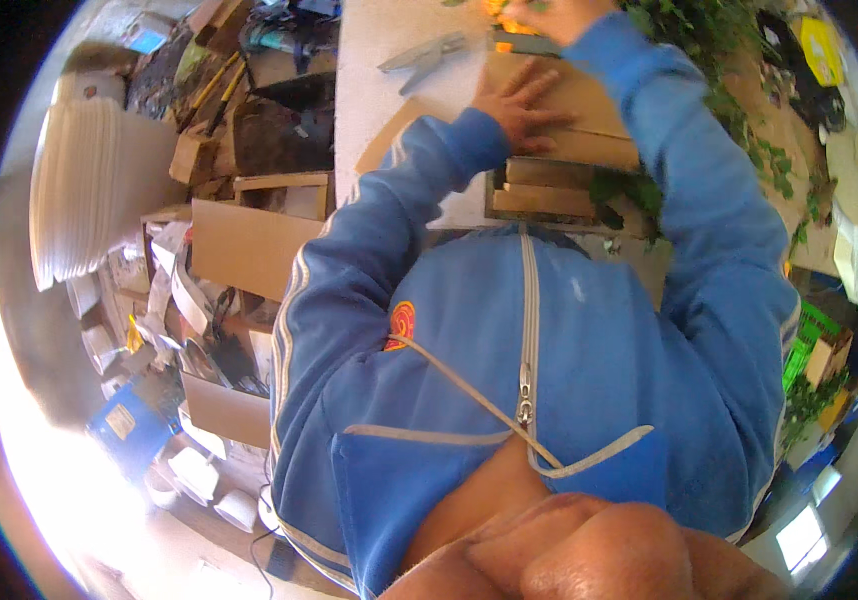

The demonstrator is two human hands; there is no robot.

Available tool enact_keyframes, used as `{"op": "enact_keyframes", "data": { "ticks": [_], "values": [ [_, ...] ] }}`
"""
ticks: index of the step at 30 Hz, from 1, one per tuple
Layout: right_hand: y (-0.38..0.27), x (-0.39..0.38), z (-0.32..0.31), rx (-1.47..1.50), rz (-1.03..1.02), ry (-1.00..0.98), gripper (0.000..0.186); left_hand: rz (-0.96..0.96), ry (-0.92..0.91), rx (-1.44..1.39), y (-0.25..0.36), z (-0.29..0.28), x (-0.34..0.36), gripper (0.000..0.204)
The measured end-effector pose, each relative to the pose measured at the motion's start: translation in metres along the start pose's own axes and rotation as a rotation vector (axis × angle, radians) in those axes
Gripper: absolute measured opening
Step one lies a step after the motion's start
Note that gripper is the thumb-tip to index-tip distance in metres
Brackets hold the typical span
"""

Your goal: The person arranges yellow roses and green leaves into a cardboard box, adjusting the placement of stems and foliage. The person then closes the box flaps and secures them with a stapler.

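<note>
Blooms [497, 9], orange, sit at the view's top edge; right hand [561, 18], fingers half-curled at them, hold unclear, best gentle; left hand [519, 105], spread wide, gripping nothing, best steadying cardboard [604, 112] beneath.

The cardboard [599, 128] lies on the bench [359, 90], with the left fingers [539, 117] spread on top of it; a tool [424, 58] lies on the bench, ahead and to the left of them; the right fingers [527, 18] are at the flowers [498, 8], farther ahead; leaves [719, 65] lie to the right of the cardboard; left of the bench is an open box [249, 245], and a stack of trays [79, 195] stands farther left; a crate [811, 345] sits off to the right.
</note>
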State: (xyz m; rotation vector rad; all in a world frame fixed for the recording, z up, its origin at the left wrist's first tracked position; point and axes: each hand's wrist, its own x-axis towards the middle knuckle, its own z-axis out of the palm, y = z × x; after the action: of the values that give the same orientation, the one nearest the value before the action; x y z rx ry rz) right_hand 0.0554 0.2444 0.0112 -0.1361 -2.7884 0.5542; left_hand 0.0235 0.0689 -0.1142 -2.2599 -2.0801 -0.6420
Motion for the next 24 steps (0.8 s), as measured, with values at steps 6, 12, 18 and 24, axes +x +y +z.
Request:
{"op": "enact_keyframes", "data": {
  "ticks": [6,12,18,24],
  "values": [
    [-0.005,0.071,0.162,-0.725,-0.039,-0.616,0.030,-0.215,-0.170,0.157,0.014,0.006,0.010,0.066],
    [-0.002,0.073,0.204,-0.634,0.079,-0.613,0.033,-0.262,-0.167,-0.022,0.013,0.020,0.002,0.072],
    [-0.041,0.071,0.155,-0.452,-0.130,-0.512,0.034,-0.249,-0.143,-0.225,0.007,0.014,0.012,0.078],
    [-0.066,0.086,0.091,-0.294,-0.156,-0.159,0.032,-0.220,-0.096,-0.531,0.003,-0.006,0.010,0.079]
  ]
}}
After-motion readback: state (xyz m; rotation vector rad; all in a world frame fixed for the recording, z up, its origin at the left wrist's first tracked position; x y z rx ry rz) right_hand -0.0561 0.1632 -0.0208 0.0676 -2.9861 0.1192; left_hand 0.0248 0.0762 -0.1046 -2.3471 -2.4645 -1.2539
